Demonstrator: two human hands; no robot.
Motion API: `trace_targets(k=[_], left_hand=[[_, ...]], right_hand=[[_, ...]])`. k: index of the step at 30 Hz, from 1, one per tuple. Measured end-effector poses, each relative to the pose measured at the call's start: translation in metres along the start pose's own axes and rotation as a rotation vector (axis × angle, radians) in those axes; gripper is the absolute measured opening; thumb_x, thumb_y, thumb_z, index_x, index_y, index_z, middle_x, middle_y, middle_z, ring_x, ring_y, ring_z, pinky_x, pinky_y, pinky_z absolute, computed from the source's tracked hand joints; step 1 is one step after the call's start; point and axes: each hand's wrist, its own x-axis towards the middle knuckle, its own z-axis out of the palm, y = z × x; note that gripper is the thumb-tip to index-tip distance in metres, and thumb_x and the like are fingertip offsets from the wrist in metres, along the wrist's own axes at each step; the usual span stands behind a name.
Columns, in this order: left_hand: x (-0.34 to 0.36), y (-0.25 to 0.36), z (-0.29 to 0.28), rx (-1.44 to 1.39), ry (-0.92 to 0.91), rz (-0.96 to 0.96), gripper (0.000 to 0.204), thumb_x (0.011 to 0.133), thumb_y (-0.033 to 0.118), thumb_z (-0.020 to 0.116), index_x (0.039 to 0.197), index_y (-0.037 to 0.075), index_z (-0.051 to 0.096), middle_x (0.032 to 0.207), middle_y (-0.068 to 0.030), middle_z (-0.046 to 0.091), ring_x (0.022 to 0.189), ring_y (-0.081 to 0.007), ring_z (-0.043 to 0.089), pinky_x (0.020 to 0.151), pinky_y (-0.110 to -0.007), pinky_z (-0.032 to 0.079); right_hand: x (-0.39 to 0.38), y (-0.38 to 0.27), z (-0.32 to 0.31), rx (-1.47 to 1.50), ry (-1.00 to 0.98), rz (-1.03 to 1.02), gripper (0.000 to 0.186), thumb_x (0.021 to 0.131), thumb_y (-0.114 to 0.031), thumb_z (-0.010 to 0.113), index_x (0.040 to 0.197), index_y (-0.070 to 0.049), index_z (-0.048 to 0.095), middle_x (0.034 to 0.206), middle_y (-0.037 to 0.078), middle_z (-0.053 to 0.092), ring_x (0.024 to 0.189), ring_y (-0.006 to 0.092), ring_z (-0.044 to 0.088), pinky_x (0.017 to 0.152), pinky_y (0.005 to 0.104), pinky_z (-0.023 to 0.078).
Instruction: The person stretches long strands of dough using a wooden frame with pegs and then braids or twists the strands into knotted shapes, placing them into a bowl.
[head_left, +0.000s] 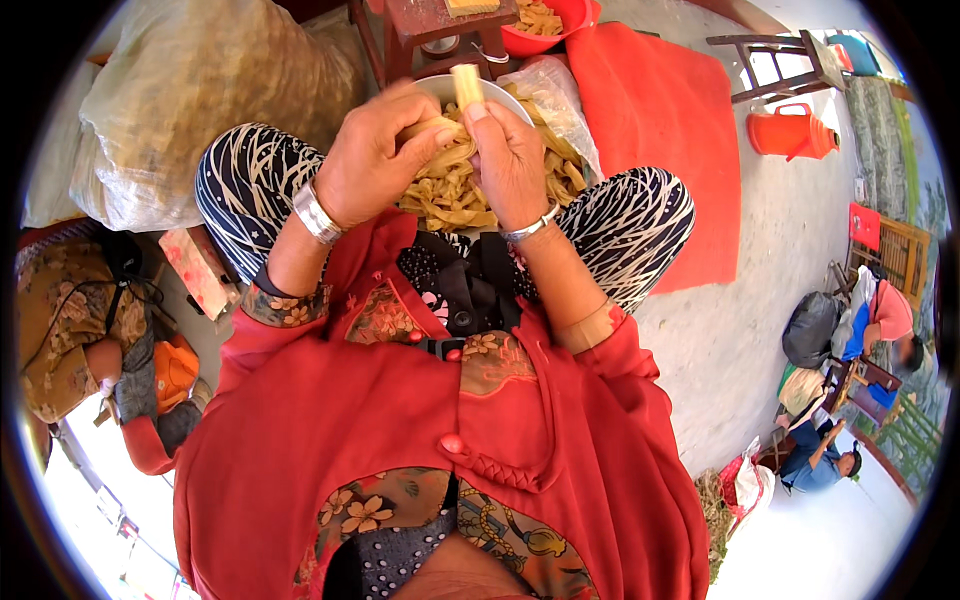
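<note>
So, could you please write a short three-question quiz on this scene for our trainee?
1. Whose thumb presses on the upright pale piece: (a) the left hand's, (b) the right hand's?
2. True or false: yellowish strips lie in the white bowl.
3. Fill in the blank: the big sack stands to the ____ of the bowl in the picture.

Key: 1: b, the right hand. 2: true. 3: left.
</note>
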Motion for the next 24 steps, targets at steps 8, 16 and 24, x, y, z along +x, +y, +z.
trace_targets(k=[8, 16, 24], left_hand=[[-0.011, 0.006, -0.001, 0.176, 0.036, -0.02, 0.007, 0.086, 0.008, 0.059, 0.086, 0.002, 0.056, 0.076, -0.0062, 0.058, 0.06, -0.0214, 0.054, 0.054, -0.027, 0.043], [-0.014, 0.006, 0.006, -1.05, -0.005, -0.485, 0.034, 0.088, 0.015, 0.059, 0.118, 0.001, 0.052, 0.107, -0.0018, 0.057, 0.066, -0.0019, 0.045, 0.062, -0.015, 0.039], [-0.026, 0.019, 0.008, -0.81, -0.033, -0.372, 0.044, 0.085, 0.012, 0.062, 0.125, 0.001, 0.05, 0.117, -0.0073, 0.054, 0.098, -0.0129, 0.053, 0.088, -0.026, 0.042]], right_hand=[[0.006, -0.018, -0.016, -0.052, -0.355, 0.091, 0.04, 0.093, -0.032, 0.048, 0.074, 0.002, 0.053, 0.06, 0.004, 0.049, 0.057, 0.0111, 0.045, 0.053, 0.0282, 0.037], [-0.005, -0.022, -0.019, -0.024, -0.265, -0.124, 0.033, 0.096, -0.033, 0.046, 0.088, -0.003, 0.056, 0.067, 0.001, 0.053, 0.053, 0.0056, 0.047, 0.048, 0.0205, 0.038], [-0.01, -0.011, -0.017, 0.074, -0.277, -0.087, 0.035, 0.097, -0.034, 0.044, 0.086, -0.003, 0.056, 0.067, 0.0, 0.052, 0.048, 0.0045, 0.047, 0.04, 0.018, 0.036]])
